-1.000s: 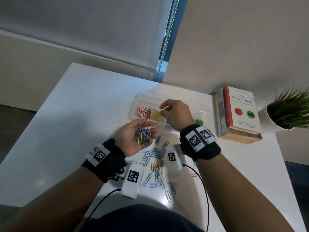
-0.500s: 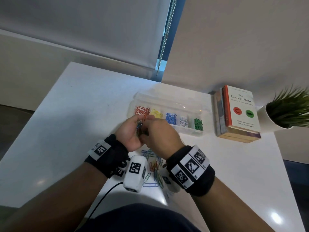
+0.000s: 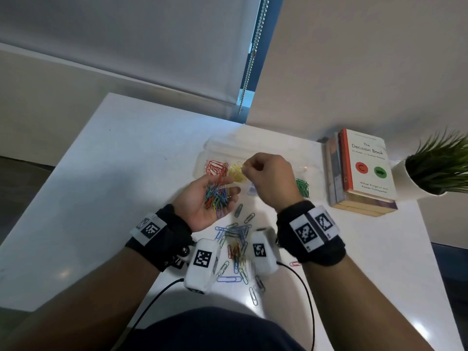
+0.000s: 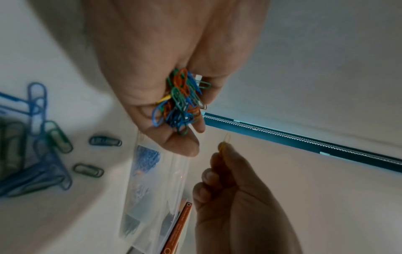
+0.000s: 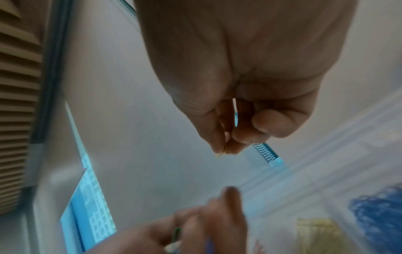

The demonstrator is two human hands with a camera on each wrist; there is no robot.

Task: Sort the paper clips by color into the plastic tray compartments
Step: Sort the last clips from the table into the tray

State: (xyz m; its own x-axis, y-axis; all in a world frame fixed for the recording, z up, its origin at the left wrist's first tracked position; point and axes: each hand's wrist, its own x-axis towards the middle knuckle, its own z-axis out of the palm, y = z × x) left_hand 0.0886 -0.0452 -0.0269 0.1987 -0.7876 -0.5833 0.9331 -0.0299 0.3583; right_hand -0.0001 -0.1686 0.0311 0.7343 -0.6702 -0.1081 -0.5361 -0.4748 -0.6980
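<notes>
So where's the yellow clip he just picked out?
In the head view the yellow clip is pinched in the right hand, held just above the tray's yellow pile, beside the red clips.

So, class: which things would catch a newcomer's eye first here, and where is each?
The left hand cups a bright clip bundle in front of the tray. The right hand pinches a yellow clip above the tray's yellow pile. Loose clips lie on the table between the wrists.
</notes>
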